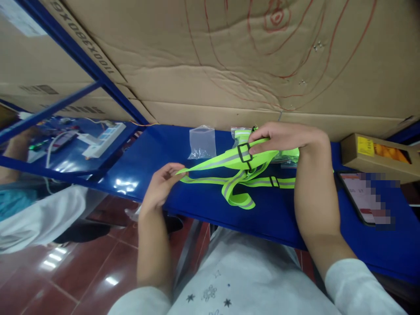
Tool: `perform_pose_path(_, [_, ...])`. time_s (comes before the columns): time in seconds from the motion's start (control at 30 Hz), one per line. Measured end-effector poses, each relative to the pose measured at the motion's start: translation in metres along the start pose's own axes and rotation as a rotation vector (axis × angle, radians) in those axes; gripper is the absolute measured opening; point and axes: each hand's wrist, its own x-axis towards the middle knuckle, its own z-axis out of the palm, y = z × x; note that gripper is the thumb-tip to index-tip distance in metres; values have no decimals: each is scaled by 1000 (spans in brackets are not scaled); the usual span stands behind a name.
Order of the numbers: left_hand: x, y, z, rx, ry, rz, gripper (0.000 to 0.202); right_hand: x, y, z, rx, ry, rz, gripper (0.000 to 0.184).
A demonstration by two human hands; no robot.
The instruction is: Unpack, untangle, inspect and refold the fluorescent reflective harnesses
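Holding a Neon Strap Harness Over the Blue Surface

The left hand (162, 181) hangs at the near edge of the blue surface (203, 205), its grip pinched together on the free end of the strap harness (236, 175). The right hand (285, 138) sits farther in, close to the cardboard wall (229, 65), with its grip clamped on the same harness just beside a black buckle (244, 153). One band runs taut and raised between the two hands. The rest of the harness lies in loops on the surface between the forearms.

Bare blue shows to the left of the harness. A clear plastic bag (202, 142) lies there near the wall, apart from the loops. The right side is tighter: a phone (361, 197) lies just beside the right forearm, and a box (377, 155) stands behind it against the wall. Below the near edge is red tiled floor (82, 271).

A second bag (239, 133) is mostly covered by the harness and the right hand, and its contents cannot be made out. The phone's screen is blurred. How far the right fingers wrap under the band is hidden. At far left, beyond a blue frame, a power strip (103, 138) and another person's arm (13, 148) show only in part, cut by the picture's edge.
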Motion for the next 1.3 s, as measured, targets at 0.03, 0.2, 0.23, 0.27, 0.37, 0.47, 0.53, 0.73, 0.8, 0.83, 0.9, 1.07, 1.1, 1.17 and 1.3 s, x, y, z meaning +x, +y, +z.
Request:
perform_pose_path(0.03, [0,-2,-2,-50,-43,-23,41,-1,0,-1,1,6,2,30])
perform_pose_path(0.2, [3,-19,-5,-281,-267,-56,52,-13,3,-8,72,52,50,33])
perform_pose_path(0.23, [4,-22,-4,-285,-281,-53,56,-15,3,-10,100,56,63,35])
perform_pose_path(0.27, [5,-23,-3,-282,-293,-52,57,-17,4,-11,124,55,67,36])
perform_pose_path(0.37, [8,-20,2,-263,-336,-44,46,-22,7,-14,190,63,29,41])
perform_pose_path(0.47, [8,-10,10,-137,-419,-39,37,-26,11,-14,281,181,1,46])
perform_pose_path(0.53, [7,-5,17,3,-464,-28,34,-27,11,-12,347,302,-3,48])
perform_pose_path(0.73, [9,-2,35,13,-217,-77,43,-19,2,-6,572,566,-106,45])
perform_pose_path(0.8, [10,-2,40,-74,-132,-105,49,-14,0,-7,622,678,-147,38])
perform_pose_path(0.83, [11,-1,42,-91,-108,-107,51,-12,0,-8,637,732,-155,36])
perform_pose_path(0.9, [12,3,46,-119,-78,-90,53,-7,0,-9,665,801,-160,33])
perform_pose_path(1.07, [18,31,52,-512,-34,-69,29,0,-1,-9,744,844,-303,22])
perform_pose_path(1.1, [20,38,52,-600,-29,-78,20,0,-1,-9,751,849,-322,21])
perform_pose_path(1.17, [23,49,52,-721,-25,-100,14,-2,-1,-11,754,850,-356,22])
perform_pose_path(1.3, [25,52,60,-630,-46,-60,16,-7,-1,-16,730,839,-412,33])
